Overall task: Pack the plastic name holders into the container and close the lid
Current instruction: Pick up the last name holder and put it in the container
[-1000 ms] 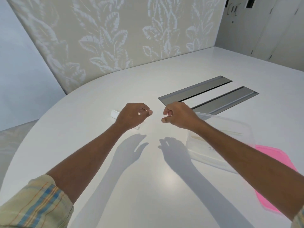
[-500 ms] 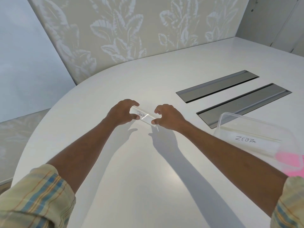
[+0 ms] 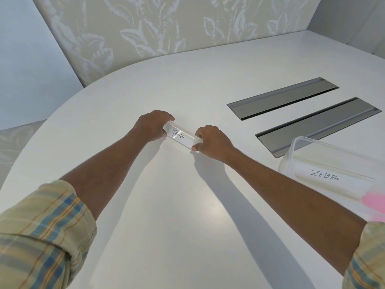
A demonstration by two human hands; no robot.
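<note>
The clear name holder marked "PANDA" (image 3: 183,137) sits between the two hands, well to the left of the container (image 3: 300,146) and apart from it. The left hand (image 3: 153,126) grips the holder's end farther from the container, fingers curled over the top and thumb below. The right hand (image 3: 212,141) pinches the end nearer the container in the same way. So both hands are clamped on the one holder, one at each end, with the lettered middle showing between them.

The holder's long axis runs from hand to hand, slanting so that the right end lies nearer the person and points roughly toward the container's near side. Its lettered face is turned up toward the person. Whether it rests on the white desk (image 3: 166,205) or is just clear of it cannot be told.

Inside the container lies another holder marked "ZEBRA" (image 3: 325,176), its long axis roughly along the same slant. A pink lid (image 3: 375,203) shows at the container's near right edge. Two grey panels (image 3: 281,97) are set into the desk beyond the container.
</note>
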